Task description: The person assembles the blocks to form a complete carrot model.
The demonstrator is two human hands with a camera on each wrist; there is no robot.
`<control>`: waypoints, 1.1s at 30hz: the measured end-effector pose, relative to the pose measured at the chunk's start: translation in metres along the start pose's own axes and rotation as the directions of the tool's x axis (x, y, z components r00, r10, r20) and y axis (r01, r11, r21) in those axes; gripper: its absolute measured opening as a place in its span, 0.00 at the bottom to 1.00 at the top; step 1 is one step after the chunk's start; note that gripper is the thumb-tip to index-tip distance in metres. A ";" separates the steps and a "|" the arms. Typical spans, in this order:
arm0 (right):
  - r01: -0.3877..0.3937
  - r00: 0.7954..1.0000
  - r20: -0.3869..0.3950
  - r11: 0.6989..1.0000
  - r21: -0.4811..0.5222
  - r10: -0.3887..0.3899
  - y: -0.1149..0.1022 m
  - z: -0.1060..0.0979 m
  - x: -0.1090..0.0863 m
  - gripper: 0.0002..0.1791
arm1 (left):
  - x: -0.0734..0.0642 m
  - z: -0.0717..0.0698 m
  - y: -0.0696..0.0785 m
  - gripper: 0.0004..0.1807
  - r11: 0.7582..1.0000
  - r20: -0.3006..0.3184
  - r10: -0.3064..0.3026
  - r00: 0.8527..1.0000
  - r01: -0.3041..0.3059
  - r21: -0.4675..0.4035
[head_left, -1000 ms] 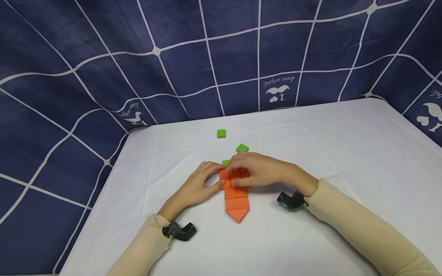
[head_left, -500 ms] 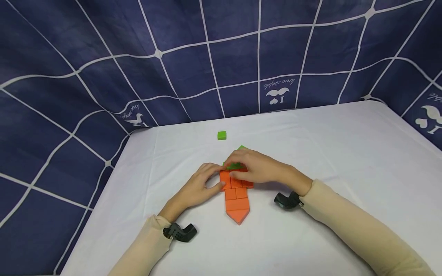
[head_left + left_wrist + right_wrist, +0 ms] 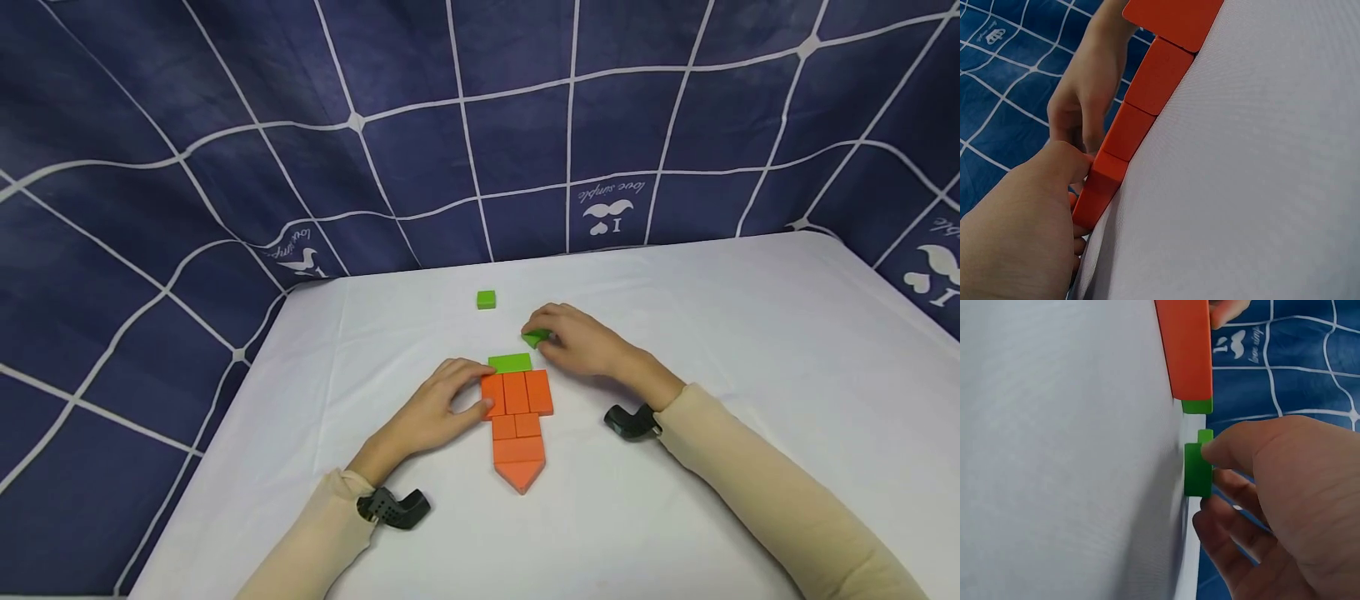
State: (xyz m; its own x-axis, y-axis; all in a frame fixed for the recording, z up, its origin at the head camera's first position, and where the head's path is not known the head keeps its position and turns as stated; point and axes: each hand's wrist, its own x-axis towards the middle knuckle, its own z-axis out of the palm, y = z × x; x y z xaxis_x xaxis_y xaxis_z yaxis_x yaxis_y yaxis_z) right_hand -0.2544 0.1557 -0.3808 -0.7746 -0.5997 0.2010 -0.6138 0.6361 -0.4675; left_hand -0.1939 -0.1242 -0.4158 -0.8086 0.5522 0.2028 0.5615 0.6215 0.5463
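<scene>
Several orange blocks (image 3: 517, 450) lie flat against one another, with a triangular one (image 3: 521, 477) at the near tip and three upright rectangles forming the wide upper row. A green rectangular block (image 3: 510, 363) lies along the far side of that row. My left hand (image 3: 427, 408) holds the leftmost orange rectangle (image 3: 492, 392) with thumb and index finger; the index tip is by the green block's corner. Beyond and to the right, my right hand (image 3: 581, 340) pinches a green triangular block (image 3: 534, 337) between thumb and fingers. The right wrist view shows this green block (image 3: 1197, 470) at the fingertips.
A small green square block (image 3: 486, 300) sits alone farther back on the white tablecloth (image 3: 712, 350). Dark blue cloth with white lines (image 3: 517, 125) hangs behind the table. Black wrist cameras (image 3: 630, 422) are worn at both wrists.
My right hand has moved from over the orange row, past the green rectangle, to the green triangular block and now pinches it. The left hand has stayed at the left orange block.
</scene>
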 end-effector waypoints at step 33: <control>-0.109 0.986 0.111 0.986 -0.127 0.123 -0.007 0.001 0.108 0.24 | -0.003 -0.004 -0.003 0.25 1.000 0.009 0.018 1.000 -0.018 -0.012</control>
State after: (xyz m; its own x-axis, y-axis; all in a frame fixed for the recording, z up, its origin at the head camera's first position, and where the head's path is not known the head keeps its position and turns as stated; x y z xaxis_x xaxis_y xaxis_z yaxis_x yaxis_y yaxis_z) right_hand -0.3334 0.0854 -0.3568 -0.8225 -0.5670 0.0449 -0.5403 0.7543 -0.3731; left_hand -0.1934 -0.1299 -0.4149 -0.7966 0.5686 0.2052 0.5738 0.6045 0.5526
